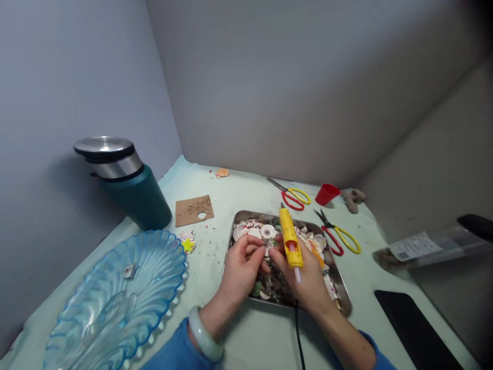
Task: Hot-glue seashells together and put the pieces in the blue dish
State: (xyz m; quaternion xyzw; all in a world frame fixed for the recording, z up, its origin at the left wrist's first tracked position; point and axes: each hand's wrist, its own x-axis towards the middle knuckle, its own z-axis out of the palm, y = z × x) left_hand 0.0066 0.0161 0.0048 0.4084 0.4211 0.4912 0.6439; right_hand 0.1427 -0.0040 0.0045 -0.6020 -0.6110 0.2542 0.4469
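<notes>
Both my hands are over a metal tray (344, 294) filled with shells, stones and small round pieces. My right hand (310, 277) has a yellow hot glue gun (288, 231) in it, nozzle pointing away from me and a clear glue stick poking out the back. Its thumb and fingertips meet those of my left hand (239, 264). Between the fingertips is a small pale piece (268, 250), too small to name, pinched by my left hand. A white disc (268, 231) with a hole lies just beyond, on the pile. A black cord runs down from the glue gun.
Left: a blue scalloped dish (154, 303), a teal bottle (142, 198), a brown card (188, 211) and a yellow star piece (188, 245). Beyond the tray: scissors (295, 198), a second pair of scissors (341, 236) and a red cup (327, 193). Right: a black flat object (412, 326) and a labelled clear bag (416, 252).
</notes>
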